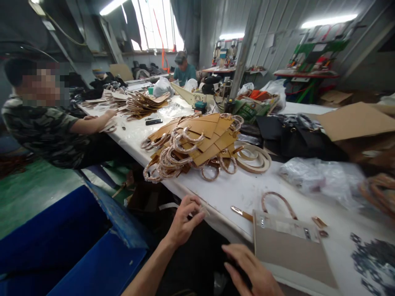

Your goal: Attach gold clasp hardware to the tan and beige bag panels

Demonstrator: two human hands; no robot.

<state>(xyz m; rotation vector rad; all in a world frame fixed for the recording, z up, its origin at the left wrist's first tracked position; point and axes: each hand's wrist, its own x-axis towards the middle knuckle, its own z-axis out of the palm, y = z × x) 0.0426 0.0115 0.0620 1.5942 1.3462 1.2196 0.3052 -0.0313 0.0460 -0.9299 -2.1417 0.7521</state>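
From where I stand, the left hand hangs just off the near edge of the table, its fingers curled in and the thumb drawn close to them, so the gap is narrow; a pale wisp shows at the fingertips, too faint to name, and I cannot tell whether it is pinched. The right hand, nearer and blurred, has thumb and forefinger parted with a moderate gap between them. It is just left of the panel, though I cannot tell whether it touches it. That panel lies at the table's near right, with a curved handle at its far edge and a copper-tipped strap sticking out to its left. Copper bits lie just right of the handle, and dark metal links are spread farther right. Beyond the hands, tan pieces with wrapped handles are heaped on the table. At the far left, a co-worker in a camouflage shirt sits by the table.
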